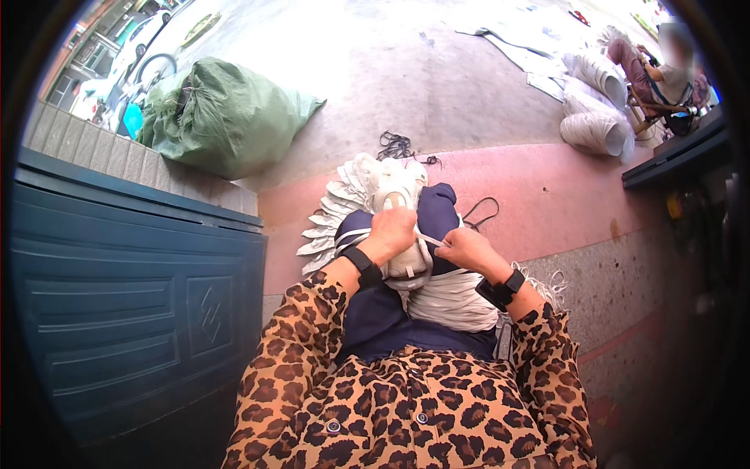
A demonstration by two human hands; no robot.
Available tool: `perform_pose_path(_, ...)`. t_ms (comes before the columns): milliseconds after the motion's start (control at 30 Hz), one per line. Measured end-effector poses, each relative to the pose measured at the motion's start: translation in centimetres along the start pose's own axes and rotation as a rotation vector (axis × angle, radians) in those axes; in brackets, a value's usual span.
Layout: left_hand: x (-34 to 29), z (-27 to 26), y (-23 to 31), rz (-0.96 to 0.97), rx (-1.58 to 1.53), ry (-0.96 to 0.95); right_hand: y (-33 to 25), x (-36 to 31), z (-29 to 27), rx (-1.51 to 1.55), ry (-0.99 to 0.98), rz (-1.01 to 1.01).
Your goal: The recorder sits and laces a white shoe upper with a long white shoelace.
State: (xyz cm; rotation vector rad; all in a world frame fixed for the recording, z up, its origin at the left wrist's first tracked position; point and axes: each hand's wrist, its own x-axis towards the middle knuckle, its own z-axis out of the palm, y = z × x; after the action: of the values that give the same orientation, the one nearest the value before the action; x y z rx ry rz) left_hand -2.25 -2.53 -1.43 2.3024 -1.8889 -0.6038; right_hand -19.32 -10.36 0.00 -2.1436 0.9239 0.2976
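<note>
A pale sneaker sits between my knees, its heel toward me. My left hand is closed over the shoe's opening, with a white shoelace running out from it. At the right of the shoe, my right hand pinches that lace between thumb and fingers, and the lace stretches between both hands. A thick bundle of white laces lies across my right thigh. Beyond my left knee, several white shoe pieces overlap in a fan. My left hand covers part of the sneaker.
A large green sack stands at the far left, behind the blue door panel. Dark cords lie on the floor ahead. White wrapped rolls stand at the right near a seated person. White sheets lie farther back.
</note>
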Motion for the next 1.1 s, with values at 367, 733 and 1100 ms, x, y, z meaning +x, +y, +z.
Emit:
perform_pose_path(367,-0.2,-1.4,-1.1,0.298,0.077,0.366,-1.7,0.2,3.2,0.015,0.118,-0.123)
perform_pose_path(733,0.5,-1.9,-3.8,0.051,-0.232,0.129,0.1,-5.5,0.7,-0.001,0.123,-0.305)
perform_pose_path(1100,-3.5,-0.2,-5.7,0.117,-0.187,0.340,-3.2,0.2,4.2,0.088,0.362,-0.359)
